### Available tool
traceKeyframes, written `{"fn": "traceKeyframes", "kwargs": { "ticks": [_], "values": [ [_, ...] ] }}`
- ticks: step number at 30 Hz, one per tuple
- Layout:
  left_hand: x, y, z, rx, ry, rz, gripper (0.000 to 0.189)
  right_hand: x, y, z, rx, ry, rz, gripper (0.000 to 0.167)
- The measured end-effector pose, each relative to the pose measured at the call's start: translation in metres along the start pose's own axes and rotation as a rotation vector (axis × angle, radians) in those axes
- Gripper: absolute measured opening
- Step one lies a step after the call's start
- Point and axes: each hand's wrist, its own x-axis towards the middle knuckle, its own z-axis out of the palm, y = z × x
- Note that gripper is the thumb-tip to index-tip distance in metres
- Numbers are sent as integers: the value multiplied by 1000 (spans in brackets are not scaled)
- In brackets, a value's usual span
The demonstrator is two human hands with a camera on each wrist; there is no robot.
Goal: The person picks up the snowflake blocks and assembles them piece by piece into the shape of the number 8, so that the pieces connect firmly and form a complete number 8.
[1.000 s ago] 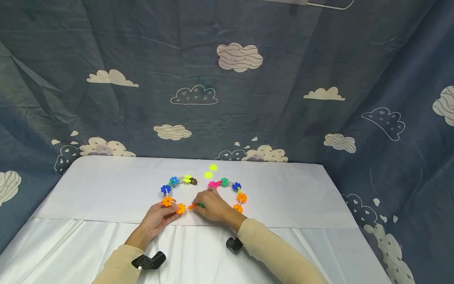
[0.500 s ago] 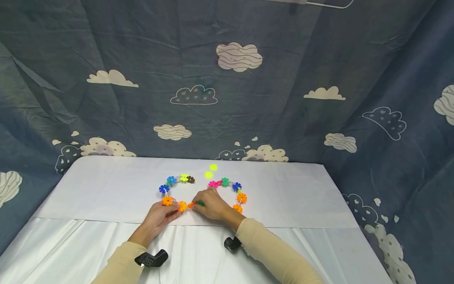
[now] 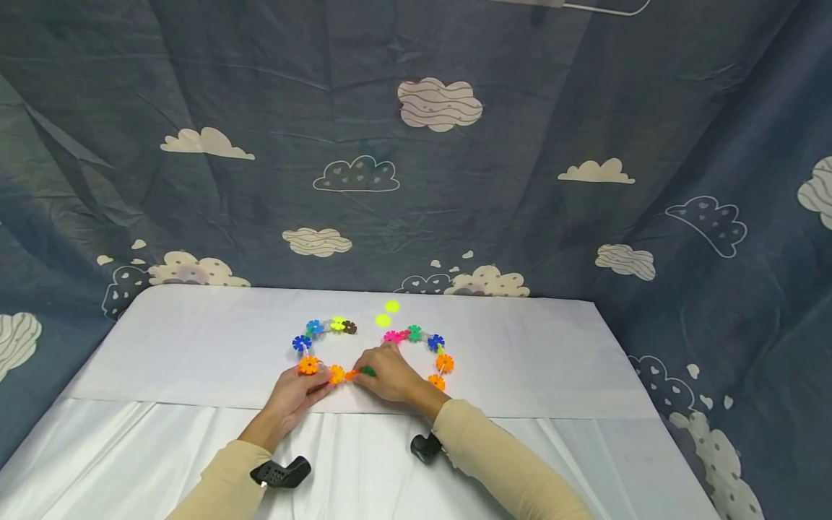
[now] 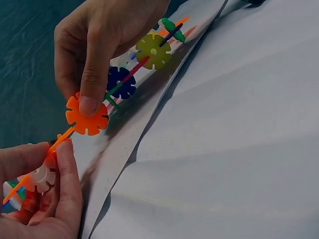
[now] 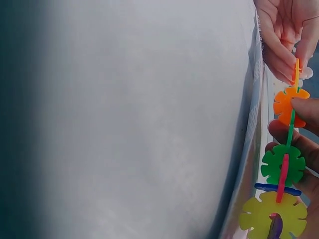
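In the head view a chain of colourful notched snowflake discs curves round in front of both hands, its far ends apart. My left hand (image 3: 288, 401) holds the left stretch; in the left wrist view its thumb and fingers pinch an edge-on orange disc (image 4: 61, 139). My right hand (image 3: 390, 372) pinches another orange disc (image 4: 87, 122) between thumb and fingers. These two orange discs meet edge to edge, slots seemingly engaged. Beyond the right hand's pinch, a green disc (image 5: 283, 164) and a yellow disc (image 5: 271, 216) follow on the chain. Fingers hide part of the joint.
Two loose yellow-green discs, a farther disc (image 3: 392, 306) and a nearer disc (image 3: 383, 320), lie at the back of the white-covered table (image 3: 520, 347). A brown disc (image 3: 349, 327) and a pink disc (image 3: 393, 337) mark the chain's far ends. Dark cloud-print cloth (image 3: 364, 217) hangs behind.
My left hand has shifted slightly right with its stretch of chain, bringing its orange disc against the one in my right hand. The gap between them has closed. My right hand stays nearly still.
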Motion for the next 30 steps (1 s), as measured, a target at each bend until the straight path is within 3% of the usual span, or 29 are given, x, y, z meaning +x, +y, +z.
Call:
{"fn": "traceKeyframes", "kwargs": {
  "ticks": [7, 30],
  "values": [
    [1, 0, 2, -26, -3, 22, 42, 1, -1, -1, -8, 13, -14, 15],
    [0, -2, 7, -43, 44, 11, 38, 2, -4, 0, 27, 45, -1, 13]
  ]
}}
